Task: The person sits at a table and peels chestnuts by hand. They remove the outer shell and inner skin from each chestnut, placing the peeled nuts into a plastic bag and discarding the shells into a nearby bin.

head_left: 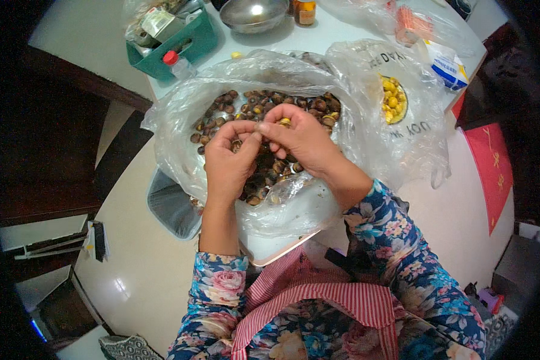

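Brown chestnuts (pixel 276 171) lie in a pile inside a large clear plastic bag (pixel 180 144) spread open on the table. Over the pile my two hands meet at the fingertips. My left hand (pixel 231 153) is closed, its thumb and index finger pressed together; what they pinch is too small to make out. My right hand (pixel 300 135) is curled, with a yellow peeled chestnut (pixel 285 122) showing between its thumb and index finger. To the right, yellow peeled chestnuts (pixel 393 99) sit in a dish within a second clear bag (pixel 423 126) with dark print.
A green basket (pixel 204 36) of packages stands at the back left, beside a red-capped bottle (pixel 177 63). Behind the bag are a metal bowl (pixel 255 15) and an amber jar (pixel 305 12). A grey bin (pixel 174 207) stands below the table's left edge.
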`<state>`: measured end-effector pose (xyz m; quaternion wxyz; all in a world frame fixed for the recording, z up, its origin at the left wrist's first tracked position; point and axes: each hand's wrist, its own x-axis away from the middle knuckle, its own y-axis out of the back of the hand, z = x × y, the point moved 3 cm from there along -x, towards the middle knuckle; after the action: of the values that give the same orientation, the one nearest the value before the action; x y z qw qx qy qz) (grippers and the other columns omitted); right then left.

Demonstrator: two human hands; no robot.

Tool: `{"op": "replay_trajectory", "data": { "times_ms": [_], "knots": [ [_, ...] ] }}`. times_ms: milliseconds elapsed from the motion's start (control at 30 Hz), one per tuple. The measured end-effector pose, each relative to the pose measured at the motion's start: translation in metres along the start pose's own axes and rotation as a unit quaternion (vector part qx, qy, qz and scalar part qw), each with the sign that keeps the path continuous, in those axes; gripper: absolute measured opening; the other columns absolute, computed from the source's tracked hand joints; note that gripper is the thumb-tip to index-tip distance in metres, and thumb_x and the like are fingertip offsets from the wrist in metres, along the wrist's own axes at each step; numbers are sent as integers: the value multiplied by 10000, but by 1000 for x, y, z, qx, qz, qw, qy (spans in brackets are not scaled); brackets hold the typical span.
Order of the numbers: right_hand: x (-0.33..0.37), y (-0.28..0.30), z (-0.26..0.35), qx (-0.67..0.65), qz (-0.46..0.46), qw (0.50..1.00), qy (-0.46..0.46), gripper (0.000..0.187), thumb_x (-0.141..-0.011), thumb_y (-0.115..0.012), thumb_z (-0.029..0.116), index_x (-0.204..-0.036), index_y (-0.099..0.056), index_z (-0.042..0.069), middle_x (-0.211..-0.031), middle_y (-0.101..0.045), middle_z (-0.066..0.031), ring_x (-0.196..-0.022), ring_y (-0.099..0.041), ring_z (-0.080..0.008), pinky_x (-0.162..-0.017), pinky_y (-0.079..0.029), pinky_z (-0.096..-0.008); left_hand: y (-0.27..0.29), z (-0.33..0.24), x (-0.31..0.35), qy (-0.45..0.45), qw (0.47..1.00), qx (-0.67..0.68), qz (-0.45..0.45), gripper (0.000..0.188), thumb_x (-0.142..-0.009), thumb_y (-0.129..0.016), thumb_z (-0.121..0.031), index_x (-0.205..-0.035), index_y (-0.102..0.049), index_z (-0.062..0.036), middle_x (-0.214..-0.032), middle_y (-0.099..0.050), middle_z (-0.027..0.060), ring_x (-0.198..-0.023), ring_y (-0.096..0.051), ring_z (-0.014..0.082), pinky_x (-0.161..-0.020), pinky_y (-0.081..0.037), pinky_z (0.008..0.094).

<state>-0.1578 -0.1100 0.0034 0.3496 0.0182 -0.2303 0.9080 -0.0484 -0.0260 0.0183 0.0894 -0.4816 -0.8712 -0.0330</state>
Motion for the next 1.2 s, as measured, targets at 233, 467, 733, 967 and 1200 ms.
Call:
{"op": "replay_trajectory", "data": {
  "times_ms": [233, 467, 733, 967, 1200],
  "knots": [
    [-1, -3, -3, 82, -28, 994, 70, 219, -805, -670, 198, -879, -525, 51, -724, -522, 7, -616, -478, -46, -523, -407, -187, -3, 0, -2, 27, 998, 55, 11, 88, -809, -559, -46, -876, -547, 9, -622, -519, -3, -395, -405, 36, -332, -308, 181],
    [0, -6, 1, 146, -27, 974, 172, 140, -846, -606, 132, -942, -566, 39, -766, -544, 10, -622, -473, -38, -532, -390, -180, -5, -1, 1, 52, 990, 126, 42, 75, -829, -561, -87, -852, -523, -27, -601, -487, -5, -402, -376, 36, -320, -282, 176],
    [9, -11, 12, 249, -107, 919, 286, 129, -809, -602, 129, -862, -616, 12, -830, -616, -120, -769, -594, -247, -693, -461, -310, -17, 7, -1, 92, 943, 316, 49, 40, -818, -518, -59, -800, -487, -76, -614, -448, 5, -398, -317, 28, -306, -250, 152],
    [12, -16, 15, 329, -130, 877, 326, 116, -794, -616, 101, -866, -620, 10, -761, -590, -107, -684, -572, -226, -620, -449, -305, -26, 13, -2, 118, 879, 457, 65, 85, -774, -440, 4, -729, -444, -69, -585, -414, 8, -384, -311, 46, -305, -241, 173],
    [3, -17, 6, 264, -195, 887, 324, 133, -861, -577, 107, -906, -626, -7, -734, -578, -30, -643, -522, -102, -572, -421, -217, -32, 12, 6, 83, 907, 413, -2, 57, -784, -456, -12, -825, -455, -52, -597, -427, 3, -421, -328, 48, -334, -269, 183]
  ]
}}
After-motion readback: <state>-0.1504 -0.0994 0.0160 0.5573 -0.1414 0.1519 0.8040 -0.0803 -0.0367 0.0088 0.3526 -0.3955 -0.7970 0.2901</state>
